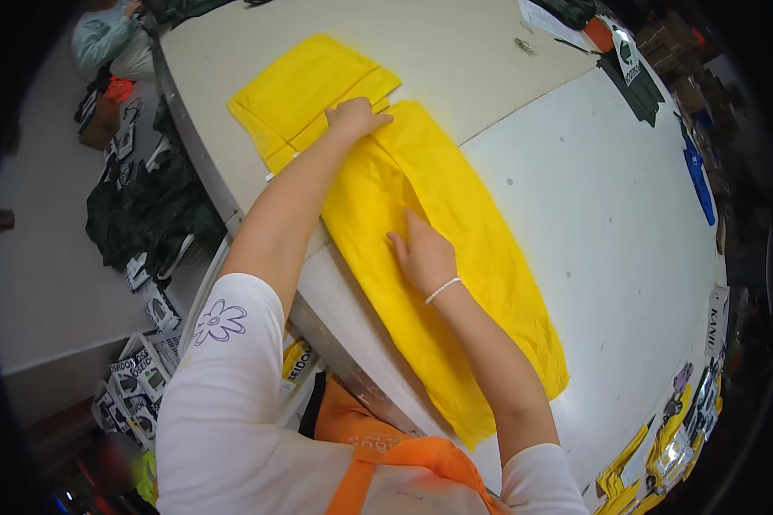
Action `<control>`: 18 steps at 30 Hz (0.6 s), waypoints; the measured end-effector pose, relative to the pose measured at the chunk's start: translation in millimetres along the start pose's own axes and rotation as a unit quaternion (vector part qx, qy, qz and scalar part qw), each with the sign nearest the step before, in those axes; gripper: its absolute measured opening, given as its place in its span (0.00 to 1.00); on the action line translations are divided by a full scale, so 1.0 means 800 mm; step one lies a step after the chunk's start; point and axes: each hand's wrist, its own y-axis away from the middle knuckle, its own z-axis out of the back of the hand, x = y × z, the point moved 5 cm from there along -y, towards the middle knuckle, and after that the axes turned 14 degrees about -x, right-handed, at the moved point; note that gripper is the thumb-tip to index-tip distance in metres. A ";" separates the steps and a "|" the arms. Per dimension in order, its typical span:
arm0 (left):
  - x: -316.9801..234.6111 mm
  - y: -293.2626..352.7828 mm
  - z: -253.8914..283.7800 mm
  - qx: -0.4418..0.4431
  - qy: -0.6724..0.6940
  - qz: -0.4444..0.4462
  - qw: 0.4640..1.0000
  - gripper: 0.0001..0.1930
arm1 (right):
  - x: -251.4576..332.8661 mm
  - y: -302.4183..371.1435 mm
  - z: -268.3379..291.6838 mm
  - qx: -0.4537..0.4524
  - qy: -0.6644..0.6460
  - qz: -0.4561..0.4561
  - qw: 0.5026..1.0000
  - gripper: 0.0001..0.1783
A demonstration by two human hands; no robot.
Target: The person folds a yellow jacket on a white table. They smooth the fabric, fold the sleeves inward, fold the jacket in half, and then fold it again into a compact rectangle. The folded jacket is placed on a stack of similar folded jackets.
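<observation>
A bright yellow fabric garment [481,232] lies lengthwise across the table, its far end folded over into a flat square panel [309,81]. My left hand [358,118] rests on the fabric by the edge of that folded panel, thumb spread to the right; its fingertips are partly hidden. Lower down, my right hand [428,256] is over the middle of the garment beside a raised lengthwise fold, with thumb and forefinger apart. A small white tag [270,177] sticks out at the garment's left edge.
The table [610,215] has a beige part at the far side and a white part to the right. Dark green garments [640,90] lie at the far right corner, packaged yellow items [670,446] at the near right. Left, below the table edge, sit dark garments [146,206]; a person [103,39] is beyond.
</observation>
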 end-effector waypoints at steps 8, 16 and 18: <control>0.075 -0.059 -0.048 0.251 0.243 -0.010 0.937 0.12 | -0.002 -0.049 0.024 -0.129 0.037 0.105 0.985 0.05; 0.182 0.104 0.056 -0.258 0.331 0.177 0.890 0.14 | -0.072 -0.082 -0.035 0.044 0.072 -0.121 0.989 0.15; 0.153 0.220 0.025 -0.123 0.468 0.297 0.823 0.10 | -0.044 -0.102 0.006 -0.140 0.156 0.084 0.974 0.27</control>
